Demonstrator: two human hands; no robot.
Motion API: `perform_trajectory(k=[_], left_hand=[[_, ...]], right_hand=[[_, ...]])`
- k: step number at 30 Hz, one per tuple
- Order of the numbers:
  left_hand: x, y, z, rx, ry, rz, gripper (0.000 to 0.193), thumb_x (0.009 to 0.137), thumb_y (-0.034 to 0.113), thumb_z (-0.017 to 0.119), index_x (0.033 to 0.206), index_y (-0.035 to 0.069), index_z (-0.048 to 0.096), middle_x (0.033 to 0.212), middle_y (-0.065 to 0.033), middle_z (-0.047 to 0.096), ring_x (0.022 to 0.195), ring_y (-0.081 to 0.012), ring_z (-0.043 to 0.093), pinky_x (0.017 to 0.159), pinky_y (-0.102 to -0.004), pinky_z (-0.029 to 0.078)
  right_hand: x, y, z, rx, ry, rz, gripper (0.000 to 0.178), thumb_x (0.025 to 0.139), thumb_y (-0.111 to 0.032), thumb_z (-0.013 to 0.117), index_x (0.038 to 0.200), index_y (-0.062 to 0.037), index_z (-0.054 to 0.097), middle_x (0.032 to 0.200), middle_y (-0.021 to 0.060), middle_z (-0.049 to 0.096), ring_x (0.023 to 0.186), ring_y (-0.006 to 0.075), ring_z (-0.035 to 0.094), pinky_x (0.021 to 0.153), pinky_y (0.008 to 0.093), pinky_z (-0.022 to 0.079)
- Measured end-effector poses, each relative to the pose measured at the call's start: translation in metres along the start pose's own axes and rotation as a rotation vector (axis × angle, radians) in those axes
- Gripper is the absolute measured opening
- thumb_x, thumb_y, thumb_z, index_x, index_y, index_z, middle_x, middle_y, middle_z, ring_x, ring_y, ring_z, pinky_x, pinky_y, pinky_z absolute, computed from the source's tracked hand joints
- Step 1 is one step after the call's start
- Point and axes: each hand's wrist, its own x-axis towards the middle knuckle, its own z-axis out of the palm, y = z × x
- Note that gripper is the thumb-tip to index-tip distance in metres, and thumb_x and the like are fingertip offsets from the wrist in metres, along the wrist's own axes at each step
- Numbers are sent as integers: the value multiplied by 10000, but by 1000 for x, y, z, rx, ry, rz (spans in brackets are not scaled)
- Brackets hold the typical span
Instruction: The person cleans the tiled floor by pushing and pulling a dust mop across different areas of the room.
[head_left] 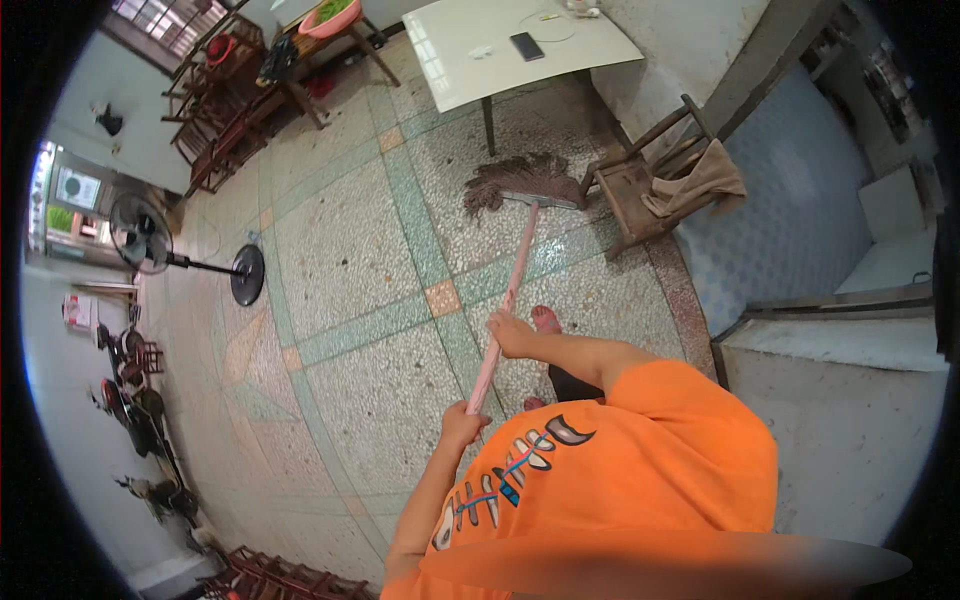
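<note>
A mop handle (520,262), pinkish and straight, slants away from my body. At its top end my left hand (463,425) is wrapped round it, and lower down the shaft my right hand (512,335) grips it too. The mop's wide head (530,180) lies on the speckled floor (350,260), its brown-grey strands spread out wet. One end of the mop head reaches close to the legs of a small wooden chair (630,190), over which a brown cloth (700,182) hangs. The floor by the mop head shines.
A white table (450,60) with a phone (526,46) stands beyond the mop. To the left are a standing fan (140,232) and stacked wooden chairs (205,130). Right of the chair a doorway opens onto a blue-tiled floor (780,200). Parked scooters (130,410) line the far left.
</note>
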Motion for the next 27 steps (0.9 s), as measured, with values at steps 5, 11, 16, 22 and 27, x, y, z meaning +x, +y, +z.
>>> perform_trajectory(k=[5, 11, 16, 22, 27], left_hand=[[48, 103, -28, 24, 5, 85, 185, 613, 35, 640, 747, -41, 537, 527, -73, 511, 355, -135, 442, 323, -272, 324], [42, 125, -23, 24, -29, -24, 189, 613, -1, 637, 757, -36, 521, 509, -71, 503, 366, -127, 453, 318, -265, 316], [54, 102, -27, 1, -77, -42, 232, 628, -10, 637, 817, -35, 505, 548, -78, 522, 372, -121, 451, 315, -257, 316], [31, 132, -32, -246, -152, -124, 263, 633, -41, 626, 855, -24, 486, 548, -51, 481, 321, -107, 377, 288, -246, 259], [3, 54, -39, 16, -130, -46, 311, 690, 86, 646, 983, 3, 581, 837, -34, 607, 759, -111, 550, 683, -225, 427]], right_hand=[[-2, 52, -63, 11, 403, 162, 529, 617, -29, 581, 1111, 54, 413, 1189, 262, 359, 1158, 388, 309, 906, 431, 350], [5, 88, -69, 437, 23, 531, 444, 659, -54, 538, 1090, 11, 452, 1015, 222, 514, 961, 362, 510, 780, 434, 435], [37, 62, -81, 1288, -360, 801, 318, 759, -199, 512, 944, 58, 487, 892, 188, 535, 850, 330, 567, 638, 451, 472], [57, 62, -29, 2444, -138, 577, 348, 746, -157, 497, 1019, 45, 421, 948, 213, 506, 845, 370, 554, 713, 498, 458], [53, 42, -37, 2353, 22, 947, 252, 715, -110, 481, 913, 43, 452, 822, 189, 521, 752, 320, 554, 697, 453, 477]])
